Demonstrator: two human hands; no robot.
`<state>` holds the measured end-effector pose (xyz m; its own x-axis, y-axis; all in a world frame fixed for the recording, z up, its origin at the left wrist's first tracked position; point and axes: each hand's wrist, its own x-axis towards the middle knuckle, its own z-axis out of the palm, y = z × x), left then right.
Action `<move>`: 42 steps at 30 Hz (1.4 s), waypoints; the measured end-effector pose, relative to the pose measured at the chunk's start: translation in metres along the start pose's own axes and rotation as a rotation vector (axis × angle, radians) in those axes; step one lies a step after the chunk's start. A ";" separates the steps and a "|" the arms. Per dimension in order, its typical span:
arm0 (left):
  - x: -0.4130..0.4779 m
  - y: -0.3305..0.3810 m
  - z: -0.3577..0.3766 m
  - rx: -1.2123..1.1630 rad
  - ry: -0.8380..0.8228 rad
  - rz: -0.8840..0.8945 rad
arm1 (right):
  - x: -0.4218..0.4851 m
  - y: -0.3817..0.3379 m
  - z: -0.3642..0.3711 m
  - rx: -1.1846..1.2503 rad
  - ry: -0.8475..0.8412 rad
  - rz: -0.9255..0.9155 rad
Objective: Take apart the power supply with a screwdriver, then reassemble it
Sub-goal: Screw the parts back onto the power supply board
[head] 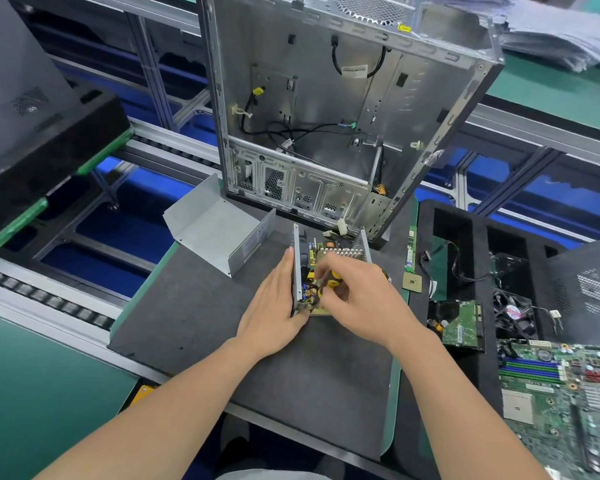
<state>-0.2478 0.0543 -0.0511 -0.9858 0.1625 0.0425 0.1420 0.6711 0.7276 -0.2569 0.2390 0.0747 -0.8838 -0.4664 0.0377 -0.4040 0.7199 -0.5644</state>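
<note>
left hand (pixel 274 299) flat, bracing power supply (pixel 340 252) on tabletop (pixel 205 334) | right hand (pixel 361 292) gripping screwdriver (pixel 330 283) inside | cover (pixel 219 230) off beside | likely midway; reassembly left

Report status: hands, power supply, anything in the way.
Left hand braces power supply, flat. Right hand grips screwdriver inside it. Cover off, lying beside. Wires near tip.

The screwdriver (pixel 329 282) has a yellow and black handle. The power supply (pixel 329 258) shows a yellow-tan board inside bare silver walls, one of them perforated mesh. At its ten o'clock lies a plain grey cover (pixel 219 233). The mat (pixel 205 317) is charcoal. The motherboard (pixel 561 403) at four o'clock is green with blue slots.
</note>
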 end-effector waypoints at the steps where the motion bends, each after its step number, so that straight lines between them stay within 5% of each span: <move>1: 0.000 0.000 0.000 -0.001 0.000 -0.002 | 0.001 0.000 -0.002 -0.015 -0.006 0.014; 11: 0.000 0.000 0.001 0.005 -0.003 -0.022 | 0.022 -0.017 -0.002 -0.538 0.010 0.227; 19: 0.000 0.002 -0.001 0.012 -0.004 -0.005 | 0.015 -0.013 -0.020 -0.143 -0.220 -0.029; 23: -0.001 0.002 -0.001 0.014 -0.004 -0.017 | 0.019 -0.010 -0.025 -0.219 -0.180 -0.086; 31: -0.001 0.001 0.000 0.015 -0.010 -0.024 | 0.022 -0.023 -0.006 -0.493 -0.053 0.105; 38: -0.001 0.004 -0.001 0.007 -0.005 -0.004 | 0.018 -0.022 -0.024 -0.277 -0.338 -0.154; 42: -0.001 0.003 0.000 0.017 -0.008 -0.013 | 0.022 -0.021 -0.027 -0.303 -0.258 -0.046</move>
<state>-0.2468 0.0561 -0.0494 -0.9868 0.1594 0.0272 0.1305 0.6852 0.7166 -0.2743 0.2270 0.1096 -0.7904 -0.5879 -0.1723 -0.5274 0.7960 -0.2969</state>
